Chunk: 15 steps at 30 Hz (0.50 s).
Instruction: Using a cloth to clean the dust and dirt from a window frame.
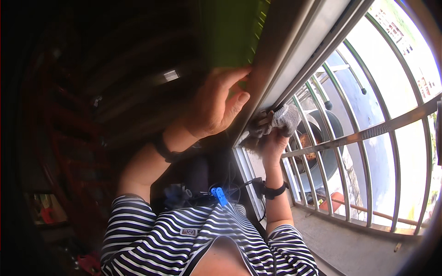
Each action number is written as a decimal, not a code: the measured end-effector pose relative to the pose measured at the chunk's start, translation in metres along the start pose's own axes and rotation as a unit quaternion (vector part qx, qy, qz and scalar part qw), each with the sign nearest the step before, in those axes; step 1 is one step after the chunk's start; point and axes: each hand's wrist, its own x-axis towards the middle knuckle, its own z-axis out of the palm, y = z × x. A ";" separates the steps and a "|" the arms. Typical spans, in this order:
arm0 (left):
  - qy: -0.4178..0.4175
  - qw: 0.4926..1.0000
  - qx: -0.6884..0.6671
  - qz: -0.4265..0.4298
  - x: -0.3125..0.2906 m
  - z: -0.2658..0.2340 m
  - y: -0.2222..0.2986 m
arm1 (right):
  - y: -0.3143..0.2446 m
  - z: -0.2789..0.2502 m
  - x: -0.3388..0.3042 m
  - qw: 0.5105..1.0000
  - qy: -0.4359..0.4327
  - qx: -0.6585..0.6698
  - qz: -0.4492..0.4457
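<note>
My right hand [276, 142] grips a bunched grey cloth [284, 118] and presses it against the lower part of the metal window frame [304, 46]. The cloth hides most of the fingers. My left hand [212, 105] is raised beside the inner edge of the same frame, thumb and forefinger apart, nothing seen between them. Its fingertips reach the edge, and whether they touch it I cannot tell. The other fingers are partly hidden. Each wrist wears a black band.
Metal window bars [343, 103] stand to the right, close by my right arm. Behind them is a round grey tub [334, 124]. A grey sill [331, 230] runs below. A green panel [230, 32] is at the top. A blue clip [219, 196] hangs at my chest; the left is dark.
</note>
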 end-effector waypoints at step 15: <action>-0.064 0.989 -0.055 -0.123 0.004 -0.013 0.010 | -0.118 0.131 0.063 0.800 0.022 -0.490 -0.345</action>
